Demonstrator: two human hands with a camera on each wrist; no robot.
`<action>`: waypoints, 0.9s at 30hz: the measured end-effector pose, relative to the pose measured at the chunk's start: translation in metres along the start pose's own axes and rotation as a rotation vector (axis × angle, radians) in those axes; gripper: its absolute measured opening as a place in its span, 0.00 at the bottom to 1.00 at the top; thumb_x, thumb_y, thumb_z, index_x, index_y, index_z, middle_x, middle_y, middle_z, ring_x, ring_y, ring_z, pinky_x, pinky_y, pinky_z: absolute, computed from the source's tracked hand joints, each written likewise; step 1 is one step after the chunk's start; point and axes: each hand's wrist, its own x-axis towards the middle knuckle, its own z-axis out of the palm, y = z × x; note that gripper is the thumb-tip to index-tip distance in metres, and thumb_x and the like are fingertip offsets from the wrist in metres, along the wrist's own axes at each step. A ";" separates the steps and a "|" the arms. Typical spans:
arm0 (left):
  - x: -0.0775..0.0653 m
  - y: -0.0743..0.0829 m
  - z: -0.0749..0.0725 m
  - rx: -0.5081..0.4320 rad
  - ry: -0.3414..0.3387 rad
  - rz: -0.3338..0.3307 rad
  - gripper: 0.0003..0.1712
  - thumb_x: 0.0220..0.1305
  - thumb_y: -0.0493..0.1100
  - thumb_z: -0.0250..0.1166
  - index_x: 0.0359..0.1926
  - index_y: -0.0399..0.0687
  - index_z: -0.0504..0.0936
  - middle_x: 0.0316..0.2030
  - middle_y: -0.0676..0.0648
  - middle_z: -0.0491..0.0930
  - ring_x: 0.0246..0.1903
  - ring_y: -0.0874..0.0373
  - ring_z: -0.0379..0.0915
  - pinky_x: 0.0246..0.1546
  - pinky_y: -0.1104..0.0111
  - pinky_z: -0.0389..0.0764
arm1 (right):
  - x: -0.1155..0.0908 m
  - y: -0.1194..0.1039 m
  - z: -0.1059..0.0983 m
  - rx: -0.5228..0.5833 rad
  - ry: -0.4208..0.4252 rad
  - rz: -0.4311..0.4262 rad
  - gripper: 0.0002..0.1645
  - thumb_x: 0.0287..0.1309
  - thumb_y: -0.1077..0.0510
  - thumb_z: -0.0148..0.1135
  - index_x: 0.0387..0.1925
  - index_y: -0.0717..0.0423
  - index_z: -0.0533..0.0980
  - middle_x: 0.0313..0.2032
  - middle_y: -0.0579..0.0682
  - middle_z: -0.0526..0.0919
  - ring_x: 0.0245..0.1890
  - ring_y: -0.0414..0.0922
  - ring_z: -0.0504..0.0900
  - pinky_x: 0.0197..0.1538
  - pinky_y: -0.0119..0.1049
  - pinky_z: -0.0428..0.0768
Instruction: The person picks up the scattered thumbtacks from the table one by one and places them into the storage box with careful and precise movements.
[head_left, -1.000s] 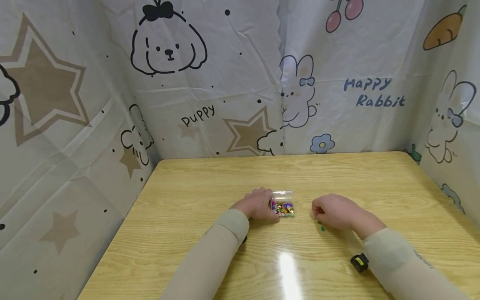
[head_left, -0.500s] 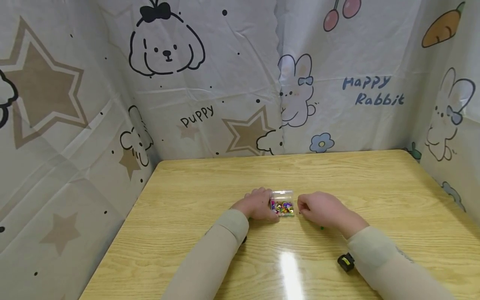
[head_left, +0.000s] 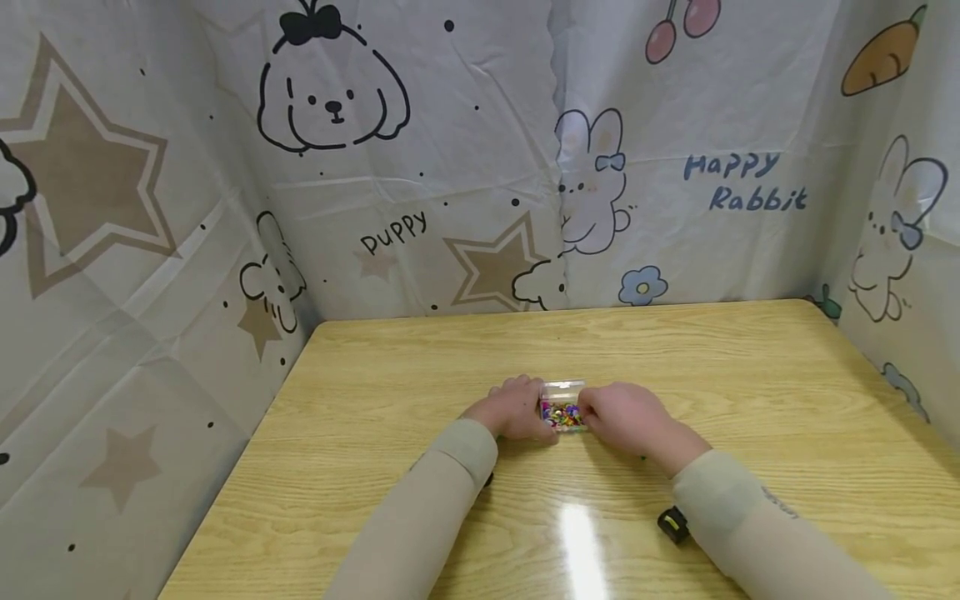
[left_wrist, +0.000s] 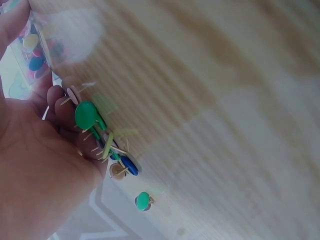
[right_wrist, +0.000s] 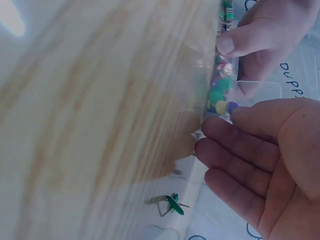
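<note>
My left hand [head_left: 513, 408] grips a small clear plastic box [head_left: 564, 390] from its left side. The box stands with its clear lid raised and holds many coloured flat-headed thumbtacks [head_left: 561, 415]. At the right end of the box is my right hand [head_left: 630, 421], fingertips at its edge. A purple thumbtack [right_wrist: 232, 106] shows at the right thumb tip in the right wrist view; it appears pinched, though the fingers partly hide it. Beside my left palm, several loose thumbtacks [left_wrist: 86, 116] lie on the table, hidden in the head view.
A green thumbtack [right_wrist: 175, 204] lies on the wooden table [head_left: 420, 358] under my right hand. Another green thumbtack [left_wrist: 143, 201] rests by my left hand. A black wrist camera [head_left: 673, 525] is on the right wrist. Printed cloth [head_left: 465, 167] encloses the table.
My right hand has moved left from near the green thumbtack to the right end of the box. The left hand and the box have stayed in place.
</note>
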 end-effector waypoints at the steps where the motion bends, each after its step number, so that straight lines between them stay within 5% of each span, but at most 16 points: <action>1: 0.000 0.000 0.000 0.002 0.000 -0.001 0.41 0.52 0.66 0.74 0.60 0.51 0.72 0.42 0.55 0.69 0.42 0.59 0.65 0.49 0.62 0.69 | 0.000 0.000 0.000 -0.005 -0.001 0.000 0.04 0.65 0.58 0.63 0.34 0.46 0.80 0.27 0.40 0.81 0.24 0.39 0.75 0.31 0.41 0.78; 13: -0.001 0.001 -0.001 0.011 -0.005 -0.005 0.42 0.53 0.66 0.74 0.62 0.51 0.71 0.43 0.55 0.69 0.43 0.59 0.65 0.51 0.61 0.69 | -0.002 -0.002 -0.002 -0.023 -0.019 -0.012 0.06 0.64 0.60 0.65 0.34 0.46 0.85 0.30 0.42 0.85 0.27 0.41 0.79 0.32 0.42 0.80; 27: 0.000 0.001 0.000 0.005 -0.017 -0.021 0.42 0.53 0.67 0.74 0.61 0.51 0.71 0.45 0.54 0.69 0.46 0.58 0.66 0.54 0.59 0.70 | -0.019 0.014 -0.010 0.088 -0.023 -0.044 0.12 0.62 0.63 0.63 0.43 0.48 0.86 0.39 0.43 0.87 0.37 0.43 0.84 0.42 0.45 0.82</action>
